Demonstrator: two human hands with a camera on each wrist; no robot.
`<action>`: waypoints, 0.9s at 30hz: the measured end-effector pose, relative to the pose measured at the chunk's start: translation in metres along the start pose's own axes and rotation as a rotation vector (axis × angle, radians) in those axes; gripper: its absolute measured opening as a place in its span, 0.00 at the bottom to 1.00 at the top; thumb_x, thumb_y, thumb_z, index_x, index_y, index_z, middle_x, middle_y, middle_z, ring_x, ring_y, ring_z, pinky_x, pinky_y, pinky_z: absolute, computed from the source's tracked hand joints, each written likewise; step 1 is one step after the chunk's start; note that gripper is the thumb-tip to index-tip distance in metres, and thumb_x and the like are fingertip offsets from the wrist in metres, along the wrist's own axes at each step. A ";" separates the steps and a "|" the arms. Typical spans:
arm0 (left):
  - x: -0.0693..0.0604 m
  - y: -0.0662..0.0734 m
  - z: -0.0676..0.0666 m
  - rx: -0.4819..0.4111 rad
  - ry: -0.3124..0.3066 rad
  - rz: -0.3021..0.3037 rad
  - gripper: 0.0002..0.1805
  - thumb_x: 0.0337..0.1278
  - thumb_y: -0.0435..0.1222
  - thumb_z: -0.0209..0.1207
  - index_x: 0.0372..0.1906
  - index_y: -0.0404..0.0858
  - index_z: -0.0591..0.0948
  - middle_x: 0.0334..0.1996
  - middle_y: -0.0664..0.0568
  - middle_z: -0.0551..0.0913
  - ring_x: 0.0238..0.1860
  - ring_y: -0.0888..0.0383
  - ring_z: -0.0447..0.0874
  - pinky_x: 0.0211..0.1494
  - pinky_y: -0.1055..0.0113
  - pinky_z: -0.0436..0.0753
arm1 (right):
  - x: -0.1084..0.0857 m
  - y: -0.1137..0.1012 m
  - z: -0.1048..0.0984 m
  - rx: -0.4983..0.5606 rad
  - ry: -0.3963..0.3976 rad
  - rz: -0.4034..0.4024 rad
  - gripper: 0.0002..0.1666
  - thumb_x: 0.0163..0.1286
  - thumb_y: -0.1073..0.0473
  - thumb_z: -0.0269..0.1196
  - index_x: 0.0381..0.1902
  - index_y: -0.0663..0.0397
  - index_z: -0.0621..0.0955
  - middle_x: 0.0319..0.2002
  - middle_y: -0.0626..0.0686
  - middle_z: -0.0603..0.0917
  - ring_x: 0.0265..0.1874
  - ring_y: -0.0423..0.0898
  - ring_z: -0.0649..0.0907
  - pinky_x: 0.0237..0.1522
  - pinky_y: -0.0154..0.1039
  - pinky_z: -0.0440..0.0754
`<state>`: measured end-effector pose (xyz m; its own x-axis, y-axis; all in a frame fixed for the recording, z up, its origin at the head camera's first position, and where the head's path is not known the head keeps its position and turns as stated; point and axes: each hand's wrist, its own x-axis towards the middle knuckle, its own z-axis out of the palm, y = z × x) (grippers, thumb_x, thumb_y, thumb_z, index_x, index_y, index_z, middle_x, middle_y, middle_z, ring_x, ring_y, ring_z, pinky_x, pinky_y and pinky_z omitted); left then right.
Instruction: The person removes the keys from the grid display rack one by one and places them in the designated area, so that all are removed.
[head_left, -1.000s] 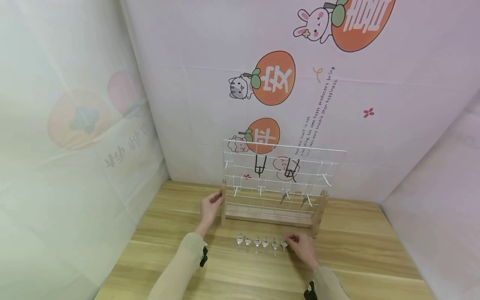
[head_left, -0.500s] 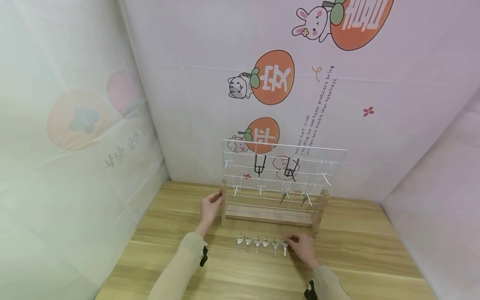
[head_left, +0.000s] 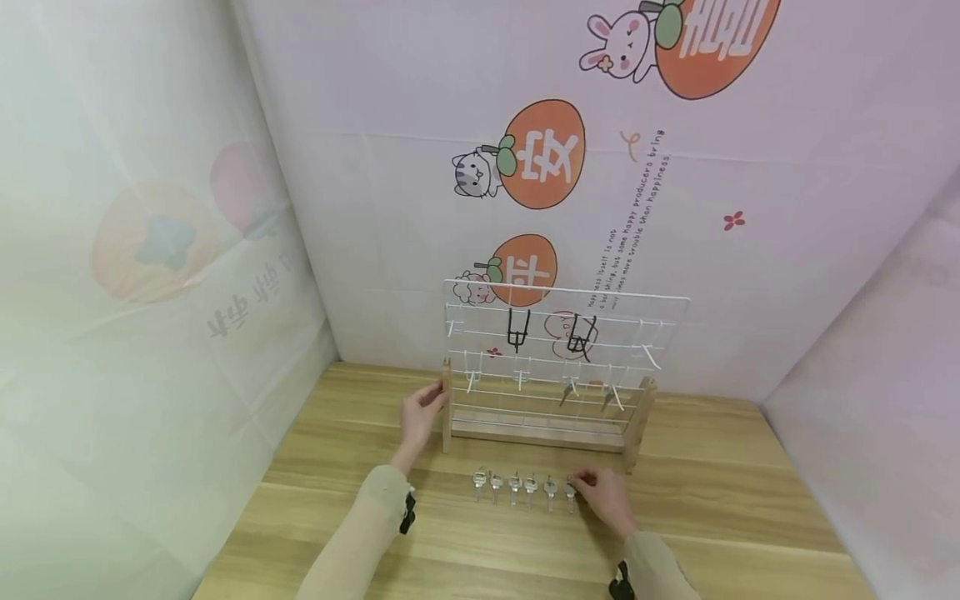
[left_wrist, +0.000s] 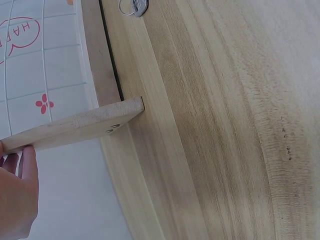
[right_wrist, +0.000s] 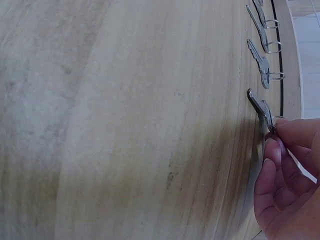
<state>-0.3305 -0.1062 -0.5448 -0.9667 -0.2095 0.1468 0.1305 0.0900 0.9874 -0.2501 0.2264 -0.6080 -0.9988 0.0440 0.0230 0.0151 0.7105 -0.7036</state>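
Observation:
My left hand (head_left: pixel 422 417) holds the left wooden post (left_wrist: pixel 75 125) of a white wire rack (head_left: pixel 525 379), thumb and fingers on its two sides. Near the table's middle, my right hand (head_left: pixel 602 493) pinches the ring end of the rightmost key (right_wrist: pixel 259 106) between thumb and finger. That key's blade is tilted up off the tabletop in the right wrist view. To its left, several silver keys (head_left: pixel 513 487) with small rings lie in a row in front of the rack. White hooks (head_left: pixel 521 379) hang on the rack, and two of them at the right carry keys (head_left: pixel 567 393).
Two black hooks (head_left: pixel 517 329) hang higher on the rack, their prongs sticking out toward me. The rack's wooden base bar (head_left: pixel 536 432) stands just behind the key row. A printed cloth (head_left: pixel 412 208) covers the wall behind the wooden table (head_left: pixel 735 475).
The rightmost key has swung slightly in my right fingers, its blade shifting a little to the right. My left hand has stayed on the rack post.

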 end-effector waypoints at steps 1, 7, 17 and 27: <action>0.000 0.000 0.000 0.002 0.001 0.001 0.18 0.60 0.30 0.64 0.55 0.31 0.82 0.55 0.36 0.84 0.56 0.41 0.85 0.53 0.69 0.89 | 0.000 0.000 0.000 0.003 -0.005 0.009 0.05 0.64 0.63 0.66 0.36 0.59 0.86 0.34 0.54 0.89 0.30 0.40 0.83 0.27 0.27 0.79; 0.000 0.000 0.000 0.002 0.000 0.000 0.18 0.60 0.30 0.65 0.55 0.32 0.82 0.55 0.37 0.84 0.56 0.41 0.85 0.52 0.70 0.89 | 0.001 0.001 0.000 -0.026 -0.007 0.002 0.04 0.64 0.63 0.66 0.35 0.58 0.86 0.34 0.53 0.89 0.32 0.41 0.84 0.28 0.29 0.80; 0.000 0.001 0.000 -0.002 0.001 -0.006 0.18 0.59 0.30 0.65 0.55 0.32 0.82 0.54 0.36 0.84 0.55 0.41 0.85 0.52 0.71 0.89 | 0.000 0.001 0.001 -0.033 0.003 -0.022 0.02 0.63 0.64 0.67 0.33 0.56 0.86 0.33 0.51 0.89 0.33 0.41 0.83 0.31 0.29 0.79; -0.002 0.001 0.000 0.002 0.003 -0.001 0.18 0.60 0.31 0.65 0.55 0.31 0.82 0.55 0.35 0.84 0.56 0.41 0.85 0.53 0.68 0.89 | -0.002 0.000 0.001 -0.059 0.010 -0.038 0.02 0.61 0.63 0.68 0.33 0.56 0.86 0.31 0.50 0.88 0.32 0.41 0.82 0.32 0.30 0.80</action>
<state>-0.3287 -0.1061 -0.5443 -0.9662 -0.2124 0.1464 0.1293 0.0922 0.9873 -0.2477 0.2254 -0.6085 -0.9982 0.0232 0.0558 -0.0193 0.7521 -0.6588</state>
